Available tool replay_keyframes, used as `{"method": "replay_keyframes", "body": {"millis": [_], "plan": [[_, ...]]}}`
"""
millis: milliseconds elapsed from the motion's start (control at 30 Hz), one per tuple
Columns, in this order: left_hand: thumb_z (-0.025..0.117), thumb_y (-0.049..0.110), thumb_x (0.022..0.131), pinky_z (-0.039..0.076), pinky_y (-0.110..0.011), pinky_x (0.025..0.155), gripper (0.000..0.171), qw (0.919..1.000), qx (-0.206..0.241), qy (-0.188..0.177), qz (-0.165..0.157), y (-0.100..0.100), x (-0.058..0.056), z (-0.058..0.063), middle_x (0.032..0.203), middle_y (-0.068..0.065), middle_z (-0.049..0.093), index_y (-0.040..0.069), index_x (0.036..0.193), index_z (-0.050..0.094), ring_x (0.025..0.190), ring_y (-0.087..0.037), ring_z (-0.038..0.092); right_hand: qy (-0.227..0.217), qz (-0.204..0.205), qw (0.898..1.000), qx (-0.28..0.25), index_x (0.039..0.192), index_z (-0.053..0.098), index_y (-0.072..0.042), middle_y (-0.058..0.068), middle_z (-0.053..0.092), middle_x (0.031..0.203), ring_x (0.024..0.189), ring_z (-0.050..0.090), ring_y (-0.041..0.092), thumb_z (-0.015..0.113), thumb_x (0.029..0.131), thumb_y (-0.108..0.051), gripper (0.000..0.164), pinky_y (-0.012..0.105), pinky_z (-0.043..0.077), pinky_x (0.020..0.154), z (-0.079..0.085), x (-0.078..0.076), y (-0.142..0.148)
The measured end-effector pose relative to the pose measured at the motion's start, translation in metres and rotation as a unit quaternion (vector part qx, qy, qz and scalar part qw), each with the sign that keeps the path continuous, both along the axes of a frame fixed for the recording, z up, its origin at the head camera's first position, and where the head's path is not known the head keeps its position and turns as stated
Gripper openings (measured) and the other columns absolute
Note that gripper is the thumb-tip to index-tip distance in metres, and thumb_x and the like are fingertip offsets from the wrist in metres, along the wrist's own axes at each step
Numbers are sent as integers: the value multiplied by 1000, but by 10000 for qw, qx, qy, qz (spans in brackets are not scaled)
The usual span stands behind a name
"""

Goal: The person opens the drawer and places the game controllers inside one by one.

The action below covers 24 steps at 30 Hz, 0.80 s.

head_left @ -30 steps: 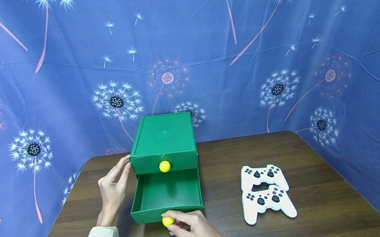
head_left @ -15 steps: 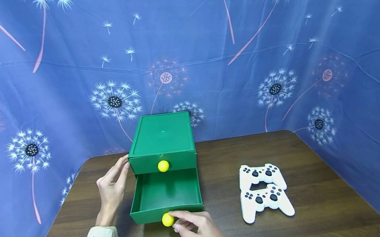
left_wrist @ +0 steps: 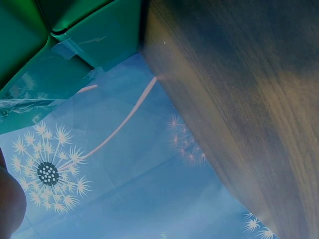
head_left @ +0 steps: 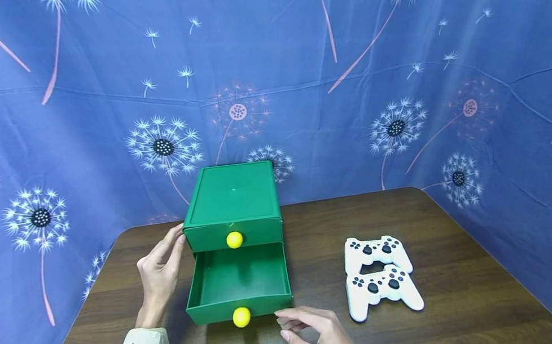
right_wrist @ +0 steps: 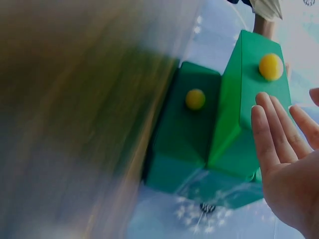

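Looks like drawer-opening step, basically done: lower drawer (head_left: 271, 305) out of the green two-drawer cabinet (head_left: 232, 194). Left hand (head_left: 158, 273) fingertips touch cabinet's side, fingers nearly straight. Right hand (head_left: 321, 334) holds nothing, thumb apart from fingers, off the yellow knob (head_left: 241, 317). Next probably calls for reaching to the gamepads (head_left: 384, 291).

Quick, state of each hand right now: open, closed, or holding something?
Left hand: open, fingertips at the box's left side.
Right hand: open, holding nothing.
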<state>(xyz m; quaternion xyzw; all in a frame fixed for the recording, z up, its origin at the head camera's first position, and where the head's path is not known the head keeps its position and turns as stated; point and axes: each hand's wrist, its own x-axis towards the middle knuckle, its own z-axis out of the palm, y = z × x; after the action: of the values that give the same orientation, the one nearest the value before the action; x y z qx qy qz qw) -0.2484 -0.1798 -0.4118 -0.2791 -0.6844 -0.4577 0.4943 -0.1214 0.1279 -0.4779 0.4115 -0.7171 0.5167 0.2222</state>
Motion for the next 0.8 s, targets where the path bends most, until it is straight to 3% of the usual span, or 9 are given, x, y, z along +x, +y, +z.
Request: {"method": "replay_keyframes", "body": {"millis": [267,433,533,800], "plan": [[67,-32,79,53,-13,89,41,10000,21,-5,33,5,11,12,103,-30,73,-14,115,72,106,2,68,-177,-557,9977,336,124,72,-8,6,75,113,94,74,19,78,87,6,40,30,62,76,0,6,28],[66,-32,79,53,-13,88,40,10000,30,-42,-17,7,14,14,103,-32,72,-15,115,71,106,2,68,-392,-1092,9926,345,124,72,-12,1,75,113,96,73,19,79,88,5,41,34,63,72,3,8,43],[66,-33,78,53,-14,88,40,10000,29,-53,-29,7,14,14,103,-32,72,-15,115,71,106,2,68,-292,-1511,9875,332,123,73,-13,-1,75,111,94,73,20,80,85,6,43,36,63,69,3,6,53],[67,-31,79,53,-13,88,40,10000,6,-49,43,7,13,14,103,-29,73,-14,115,72,105,3,68,92,-2355,9714,297,119,74,-9,5,76,109,96,73,22,85,74,10,50,21,58,80,-3,-2,83]]}}
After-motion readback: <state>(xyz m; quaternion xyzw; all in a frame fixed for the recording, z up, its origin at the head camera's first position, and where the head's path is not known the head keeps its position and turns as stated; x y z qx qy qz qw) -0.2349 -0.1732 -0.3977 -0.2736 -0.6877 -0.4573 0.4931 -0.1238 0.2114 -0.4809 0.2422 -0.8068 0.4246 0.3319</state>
